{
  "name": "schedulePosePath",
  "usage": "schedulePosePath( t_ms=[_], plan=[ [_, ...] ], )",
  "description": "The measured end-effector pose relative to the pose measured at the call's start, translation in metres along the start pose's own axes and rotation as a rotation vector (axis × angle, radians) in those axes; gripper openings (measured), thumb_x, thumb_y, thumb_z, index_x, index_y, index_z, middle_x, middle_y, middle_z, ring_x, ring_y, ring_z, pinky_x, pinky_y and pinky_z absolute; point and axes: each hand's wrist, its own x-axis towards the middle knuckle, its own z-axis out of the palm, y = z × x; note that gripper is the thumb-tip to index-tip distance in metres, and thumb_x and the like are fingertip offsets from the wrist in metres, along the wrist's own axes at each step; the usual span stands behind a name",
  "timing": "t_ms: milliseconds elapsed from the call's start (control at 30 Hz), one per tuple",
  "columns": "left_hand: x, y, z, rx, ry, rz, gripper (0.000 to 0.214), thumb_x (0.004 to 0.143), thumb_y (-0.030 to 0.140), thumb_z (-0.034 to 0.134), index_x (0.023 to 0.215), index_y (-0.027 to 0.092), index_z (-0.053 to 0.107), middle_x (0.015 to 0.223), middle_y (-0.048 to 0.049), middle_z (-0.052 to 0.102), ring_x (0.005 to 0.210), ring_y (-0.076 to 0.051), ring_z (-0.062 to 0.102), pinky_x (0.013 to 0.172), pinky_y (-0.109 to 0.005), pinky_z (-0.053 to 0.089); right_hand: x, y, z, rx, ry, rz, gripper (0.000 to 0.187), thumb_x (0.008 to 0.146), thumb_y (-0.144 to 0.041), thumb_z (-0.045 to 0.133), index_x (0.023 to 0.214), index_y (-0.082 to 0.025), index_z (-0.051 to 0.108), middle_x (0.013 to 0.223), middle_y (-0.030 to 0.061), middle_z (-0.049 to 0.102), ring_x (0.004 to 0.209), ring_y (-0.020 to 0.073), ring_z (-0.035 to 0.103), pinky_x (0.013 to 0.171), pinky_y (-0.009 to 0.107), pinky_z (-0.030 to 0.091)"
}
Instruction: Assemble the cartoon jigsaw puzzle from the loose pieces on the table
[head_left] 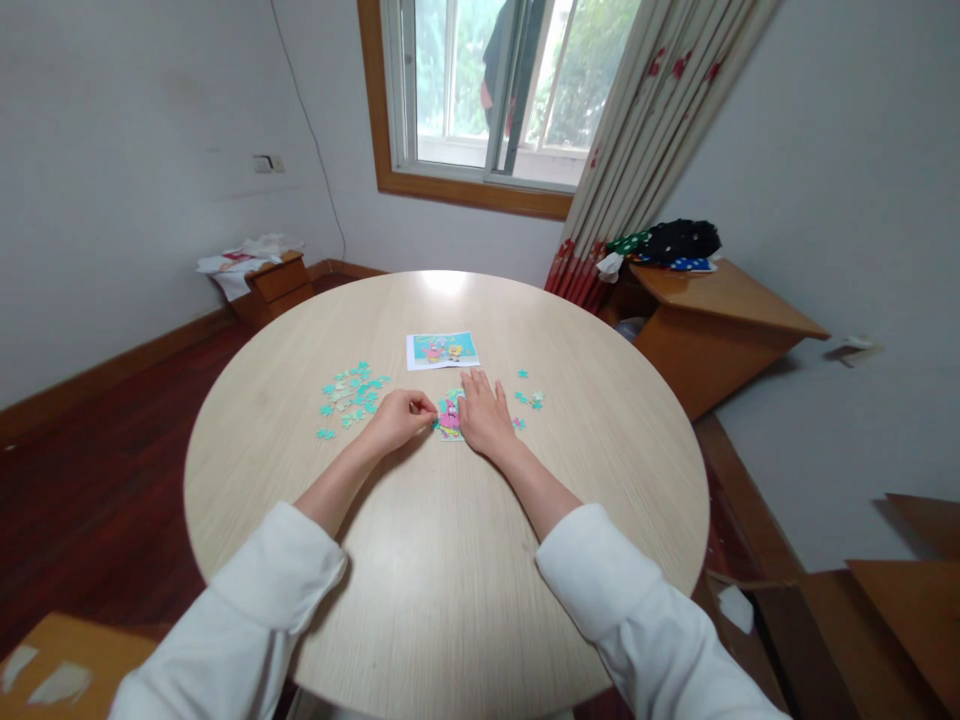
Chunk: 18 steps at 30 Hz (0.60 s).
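Observation:
A partly joined jigsaw puzzle (449, 420) with a pink cartoon figure lies between my hands on the table. My left hand (401, 417) is at its left edge, thumb and forefinger pinched on a small teal jigsaw piece (435, 424) that touches or nearly touches the puzzle. Flat on the puzzle's right side rests my right hand (486, 412), fingers stretched forward and covering part of it. Beyond them lies a printed picture card (442, 350) with cartoon figures on a teal ground.
Loose teal and cream jigsaw pieces (352, 392) are scattered left of my left hand. Several more pieces (530, 399) lie right of my right hand. The round table (427, 560) stands near a window (487, 100). A wooden cabinet (720, 330) bearing dark cloth is at the right.

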Motion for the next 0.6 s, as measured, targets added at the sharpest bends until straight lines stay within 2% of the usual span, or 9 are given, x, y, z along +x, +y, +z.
schedulePosePath(
  t_ms=[200,367,600],
  plan=[
    [-0.0017,0.0017,0.0003,0.093,-0.067,0.016,0.007,0.063,0.013,0.056,0.059,0.015,0.062,0.052,0.0021,0.057,0.052,-0.011,0.048,0.055,-0.023,0.035,0.0007,0.0008,0.0022,0.000,0.015,-0.008,0.051,0.094,-0.023,0.028,0.143,-0.008,0.030,0.152,0.0139,0.026,0.142,0.0224,0.020,0.115,0.045,0.010],
    [-0.0007,-0.0009,0.0010,0.117,-0.071,0.046,0.007,0.064,0.015,0.054,0.060,0.015,0.060,0.053,0.0024,0.055,0.053,-0.011,0.046,0.054,-0.023,0.034,0.0006,0.0004,0.0015,0.013,0.023,-0.006,0.052,0.094,-0.022,0.029,0.144,-0.008,0.030,0.152,0.0136,0.028,0.142,0.0225,0.021,0.115,0.044,0.010],
    [-0.0009,0.0008,0.0002,0.062,-0.073,0.018,0.007,0.064,0.019,0.054,0.060,0.015,0.059,0.055,0.0016,0.056,0.055,-0.012,0.048,0.055,-0.024,0.036,0.0005,0.0015,0.0006,0.027,0.011,-0.005,0.051,0.094,-0.022,0.029,0.143,-0.007,0.030,0.152,0.0141,0.027,0.142,0.0223,0.021,0.115,0.044,0.009]
  ],
)
